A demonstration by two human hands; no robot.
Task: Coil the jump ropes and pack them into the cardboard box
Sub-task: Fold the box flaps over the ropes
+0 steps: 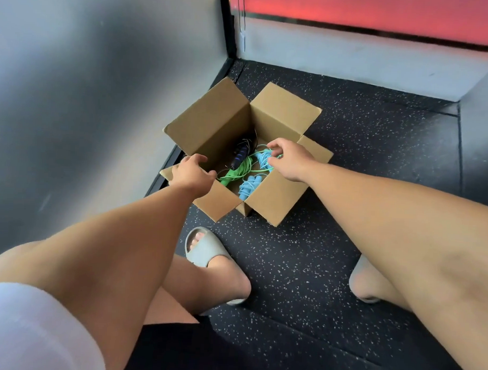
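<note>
brown cardboard box (275,194) stands open on the speckled floor (348,166) in the head view, flaps spread. inside lie a green jump rope (238,168), a dark jump rope (239,154) with a striped handle, and a light blue jump rope (261,159), partly bundled. the right grip (289,160) reaches over the far-right rim and pinches the blue loops with curled fingers. the left grip (192,173) sits curled at the near-left rim; whether it clasps the cardboard i cannot tell. the step looks like settling the blue coil. best to lay the loops flat beside the green rope, tuck the handles against the coil so it cannot spring apart, and steady the box while letting go.
</note>
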